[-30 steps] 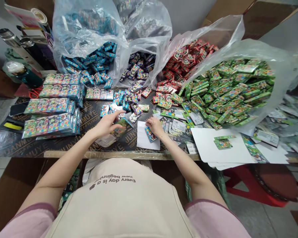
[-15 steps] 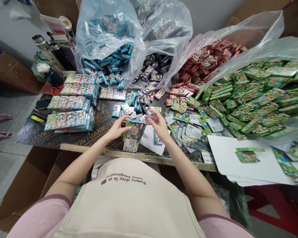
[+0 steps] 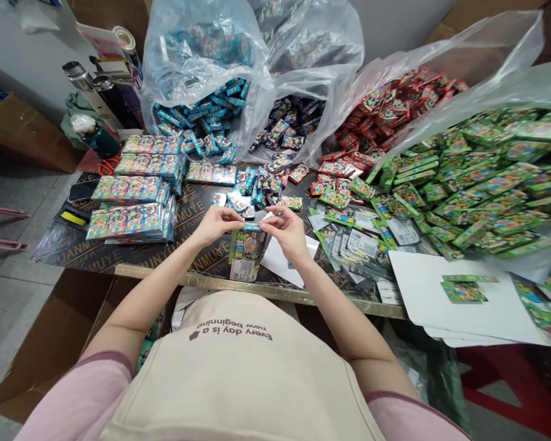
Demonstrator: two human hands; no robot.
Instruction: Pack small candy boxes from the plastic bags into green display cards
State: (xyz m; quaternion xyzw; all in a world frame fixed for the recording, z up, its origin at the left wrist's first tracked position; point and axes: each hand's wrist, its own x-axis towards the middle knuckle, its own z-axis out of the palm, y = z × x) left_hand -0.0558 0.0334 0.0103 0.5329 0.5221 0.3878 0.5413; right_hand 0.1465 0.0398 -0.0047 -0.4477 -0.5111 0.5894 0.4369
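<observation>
My left hand [image 3: 220, 224] and my right hand [image 3: 284, 231] meet above the table's front edge, fingers pinched at the top of a flat printed pouch [image 3: 245, 254]. The pouch is dark with a green side and hangs upright below the fingertips. A thin blue strip shows between the two thumbs; whether it belongs to the pouch or is a small box cannot be told. Beyond the fingertips lie loose small blue boxes [image 3: 239, 201] and purple boxes [image 3: 272, 182]. A white sheet [image 3: 280, 260] lies under my right hand.
Clear bags hold blue [image 3: 211, 113], purple [image 3: 296, 119], red [image 3: 404, 107] and green boxes [image 3: 487, 177]. Stacked wrapped packs [image 3: 126, 223] stand on the left. Flat printed pouches [image 3: 349, 236] and white cards [image 3: 422, 294] lie right. A flask [image 3: 101, 142] stands back left.
My hands have come closer together over the pouch's top edge, the right moving left and its fingers closing. The pouch now hangs straighter. The view has shifted slightly.
</observation>
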